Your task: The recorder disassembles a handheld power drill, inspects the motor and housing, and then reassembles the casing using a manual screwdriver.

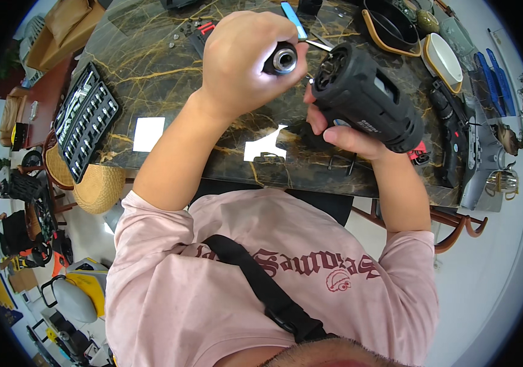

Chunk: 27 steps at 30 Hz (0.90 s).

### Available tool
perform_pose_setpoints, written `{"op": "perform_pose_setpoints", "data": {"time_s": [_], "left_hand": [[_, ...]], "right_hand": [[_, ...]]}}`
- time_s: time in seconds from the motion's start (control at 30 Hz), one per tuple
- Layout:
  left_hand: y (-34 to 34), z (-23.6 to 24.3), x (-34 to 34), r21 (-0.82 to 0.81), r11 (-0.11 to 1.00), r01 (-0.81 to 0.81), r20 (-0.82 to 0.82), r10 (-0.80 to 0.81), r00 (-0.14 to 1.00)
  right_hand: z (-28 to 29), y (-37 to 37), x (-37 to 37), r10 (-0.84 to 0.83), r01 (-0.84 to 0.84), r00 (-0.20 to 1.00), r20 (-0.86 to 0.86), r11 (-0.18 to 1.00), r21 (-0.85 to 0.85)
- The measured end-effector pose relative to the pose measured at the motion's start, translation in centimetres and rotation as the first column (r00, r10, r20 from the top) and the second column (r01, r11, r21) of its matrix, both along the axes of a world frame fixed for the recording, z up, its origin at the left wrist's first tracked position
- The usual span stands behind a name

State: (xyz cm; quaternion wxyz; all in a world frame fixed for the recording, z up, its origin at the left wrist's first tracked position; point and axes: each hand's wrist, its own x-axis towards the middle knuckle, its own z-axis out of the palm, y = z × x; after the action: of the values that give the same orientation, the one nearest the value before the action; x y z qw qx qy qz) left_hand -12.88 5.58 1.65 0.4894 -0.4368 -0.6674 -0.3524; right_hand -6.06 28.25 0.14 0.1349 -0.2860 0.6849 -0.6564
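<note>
Our left hand (243,61) was closed in a fist around a black chuck with a shiny metal nose (283,59), held up just left of the black power tool body (365,101). Our right hand (344,134) was wrapped under that body, fingers clamped on it, its open front end turned toward the chuck. The two parts sat near each other but apart.

To do this well, we judged the chuck had to stay square to the opening, with the body kept from rolling in the right palm.

Beyond the left knuckles lay loose screws and a blue-handled tool (294,19) on the dark marble table (151,67). Well out to the left of that hand sat a black tray of bits (84,119). Past the right hand stood a white bowl (443,58) and a second black tool (451,140). Nothing lay between the hands.
</note>
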Motion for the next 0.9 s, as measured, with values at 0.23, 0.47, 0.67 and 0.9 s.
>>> {"op": "perform_pose_setpoints", "data": {"time_s": [0.23,0.47,0.67,0.9], "left_hand": [[0.1,0.0,0.5,-0.005,1.000,-0.026,0.009,0.026,1.000],[0.0,0.3,0.3,-0.040,0.999,0.036,0.004,-0.036,0.999],[-0.3,1.2,0.3,-0.171,0.981,-0.087,0.013,0.091,0.996],[-0.4,1.9,0.2,-0.079,0.996,-0.027,0.055,0.031,0.998]], "right_hand": [[0.3,-0.3,0.0,0.059,-0.059,0.998,0.001,0.998,0.019],[-0.1,-0.4,-0.2,0.030,-0.034,0.997,-0.073,0.998,-0.060],[1.5,0.1,-0.3,0.083,0.065,0.877,-0.473,0.955,0.289],[0.1,-0.2,0.7,0.026,0.307,0.789,-0.614,0.849,0.430]]}}
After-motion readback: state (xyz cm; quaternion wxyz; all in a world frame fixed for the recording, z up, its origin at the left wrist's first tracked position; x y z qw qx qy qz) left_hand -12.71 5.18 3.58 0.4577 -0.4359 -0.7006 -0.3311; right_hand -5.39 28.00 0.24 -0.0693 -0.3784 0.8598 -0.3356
